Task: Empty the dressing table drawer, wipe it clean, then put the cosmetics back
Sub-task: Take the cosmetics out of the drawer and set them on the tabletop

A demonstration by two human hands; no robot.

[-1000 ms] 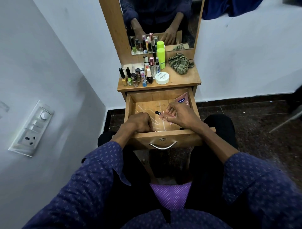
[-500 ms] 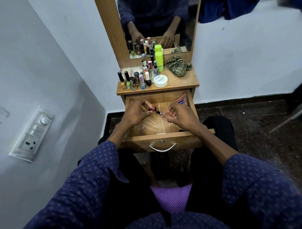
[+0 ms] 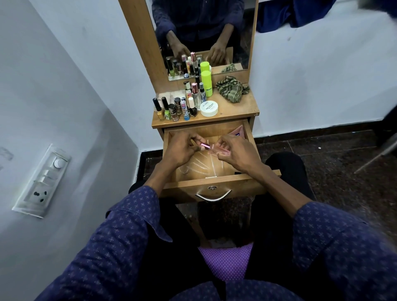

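The wooden drawer (image 3: pixel 214 185) stands pulled open below the dressing table top (image 3: pixel 234 110). Over the drawer, my left hand (image 3: pixel 182 148) grips a small pink metallic cap (image 3: pixel 55 0). My right hand (image 3: pixel 235 151) holds a small clear pinkish bottle (image 3: pixel 217 151) just right of it. A pink sachet (image 3: pixel 238 134) leans in the drawer's far right corner. Nail polish bottles (image 3: pixel 174 108), a white jar (image 3: pixel 209 108) and a lime green can (image 3: pixel 206 83) stand on the table top.
A crumpled green striped cloth (image 3: pixel 232 90) lies at the table's back right. A mirror (image 3: pixel 204 34) rises behind. A wall with a switch plate (image 3: pixel 41 182) is close on the left. Dark floor lies to the right.
My left hand rose from the drawer's front left to meet the right hand, now holding a pink cap beside the small bottle.
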